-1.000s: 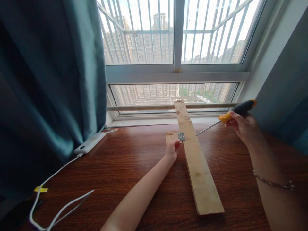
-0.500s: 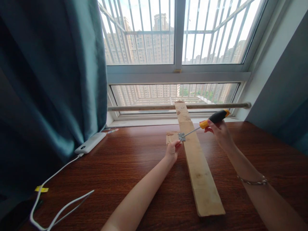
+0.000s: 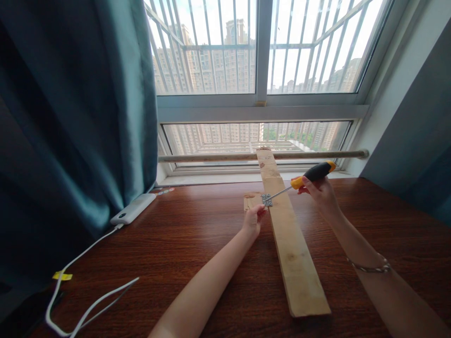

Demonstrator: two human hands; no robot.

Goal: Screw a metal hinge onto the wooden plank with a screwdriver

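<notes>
The screwdriver (image 3: 314,172) has swung in from the right: a second ago its tip was by the right edge of the long board (image 3: 294,253); now the shaft crosses that board to the hinge (image 3: 267,200). That probably puts the tool in place to work on the fitting. The right hand (image 3: 321,196) has its grip closed around the handle. The hinge spans the long board and the short board (image 3: 251,201) to its left, at the far side of the desk (image 3: 190,230). The left hand (image 3: 252,219) touches its near edge — I cannot tell what its grip closes on. The screwdriver tip is too small to place, and both arms are cut off.
</notes>
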